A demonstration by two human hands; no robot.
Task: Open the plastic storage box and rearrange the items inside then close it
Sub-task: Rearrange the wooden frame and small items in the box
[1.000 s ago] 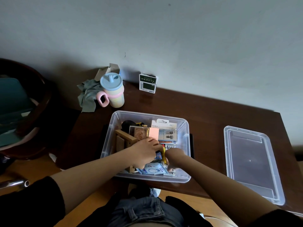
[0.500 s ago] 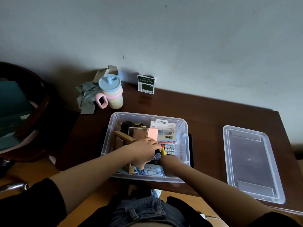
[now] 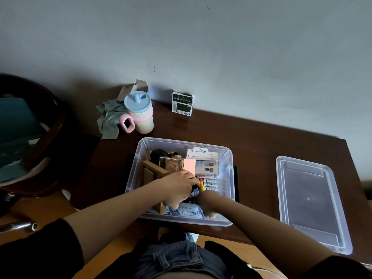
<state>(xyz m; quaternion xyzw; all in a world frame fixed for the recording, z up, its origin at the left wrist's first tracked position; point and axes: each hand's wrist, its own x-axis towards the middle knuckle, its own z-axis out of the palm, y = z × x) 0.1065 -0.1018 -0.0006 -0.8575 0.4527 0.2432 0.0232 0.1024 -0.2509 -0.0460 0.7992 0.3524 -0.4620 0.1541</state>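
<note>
Rearranging in progress: both hands inside the open storage box [image 3: 229, 178], lid [image 3: 310, 200] off.

Box sits mid-surface [image 3: 257, 141], long axis running away from the person; lid lies flat, well apart on the right-hand side. Left hand [image 3: 179, 187] curls over a small dark item at centre. Right hand [image 3: 207, 202] is low at the near wall; grip cannot tell. Right arm is nearer the lid.
</note>
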